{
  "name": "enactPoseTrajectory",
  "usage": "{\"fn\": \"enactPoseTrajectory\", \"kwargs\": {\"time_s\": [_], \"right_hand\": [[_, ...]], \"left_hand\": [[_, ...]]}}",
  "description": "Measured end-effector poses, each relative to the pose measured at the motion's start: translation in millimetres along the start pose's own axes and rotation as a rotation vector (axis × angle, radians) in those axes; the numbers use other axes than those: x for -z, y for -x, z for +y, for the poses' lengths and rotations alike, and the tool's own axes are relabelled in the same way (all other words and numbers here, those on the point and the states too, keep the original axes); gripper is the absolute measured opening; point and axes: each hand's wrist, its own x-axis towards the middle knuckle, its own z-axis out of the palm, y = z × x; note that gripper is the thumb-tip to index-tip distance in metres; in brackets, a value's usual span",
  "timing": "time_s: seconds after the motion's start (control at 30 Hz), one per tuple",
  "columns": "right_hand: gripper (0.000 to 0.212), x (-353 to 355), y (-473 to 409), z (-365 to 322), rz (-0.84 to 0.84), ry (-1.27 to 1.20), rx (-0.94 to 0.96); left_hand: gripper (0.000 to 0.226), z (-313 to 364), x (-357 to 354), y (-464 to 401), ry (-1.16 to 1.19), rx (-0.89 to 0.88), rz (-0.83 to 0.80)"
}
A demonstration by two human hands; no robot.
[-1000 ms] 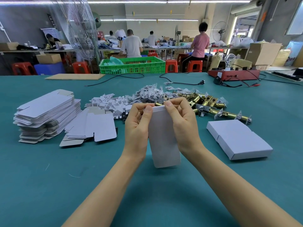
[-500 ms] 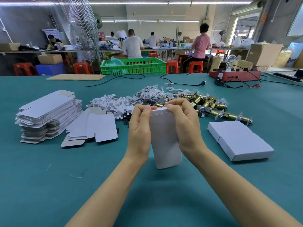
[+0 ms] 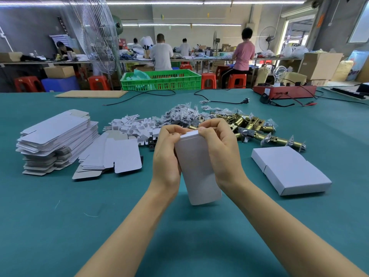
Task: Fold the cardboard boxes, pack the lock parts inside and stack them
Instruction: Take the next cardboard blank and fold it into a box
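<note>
Between both hands, left grip and right grip clasp the upright white box.

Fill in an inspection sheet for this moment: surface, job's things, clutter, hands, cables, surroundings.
Surface: teal table, a few loose threads on it.
Job's things: white box held upright; flat box blanks stacked at left; brass lock parts piled behind; two finished boxes at right.
Clutter: small white inserts, bagged screws, brown cardboard sheet.
Hands: left hand and right hand grip the box, fingers at its top flap.
Cables: black cable with plug, unplugged, across the far side.
Surroundings: green crate, red tester with a bulb, people at far benches.
</note>
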Motion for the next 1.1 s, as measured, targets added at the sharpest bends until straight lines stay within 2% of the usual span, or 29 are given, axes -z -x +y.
{"fn": "enactPoseTrajectory", "kwargs": {"time_s": [0.23, 0.37, 0.53, 0.73, 0.83, 0.93, 1.0, 1.03, 1.1], "right_hand": [[0.01, -0.2, -1.4, 1.5, 0.013, -0.002, -0.016], [0.01, -0.1, -1.5, 2.3, 0.016, 0.009, -0.016], [0.011, 1.3, -1.4, 3.6, 0.021, 0.023, -0.022], [0.015, 1.1, -2.6, 0.7, 0.036, -0.018, -0.042], [0.008, 4.7, -4.9, -0.8, 0.047, -0.028, -0.048], [0.008, 8.6, -7.5, -2.5, 0.075, -0.063, -0.037], [0.012, 7.9, -7.1, -3.7, 0.087, -0.076, -0.027], [0.012, 6.8, -6.4, -4.9, 0.088, -0.082, -0.028], [0.014, 5.8, -5.6, -6.7, 0.066, -0.085, -0.038]], "left_hand": [[0.014, -0.4, -0.3, -1.9, 0.035, -0.02, -0.037], [0.02, -0.4, -1.1, -2.3, 0.024, -0.029, -0.031], [0.02, -3.2, -0.6, 0.1, -0.017, -0.002, -0.014], [0.019, -6.0, 1.2, 0.3, -0.066, -0.05, -0.02], [0.018, -9.6, 2.9, 2.6, -0.129, -0.059, -0.056], [0.038, -15.4, 1.7, 5.4, -0.3, -0.121, -0.053], [0.045, -16.5, 0.5, 6.6, -0.335, -0.164, -0.025], [0.044, -17.2, 0.8, 7.2, -0.358, -0.222, -0.006], [0.04, -17.6, 1.9, 7.8, -0.512, -0.477, 0.019]]}}
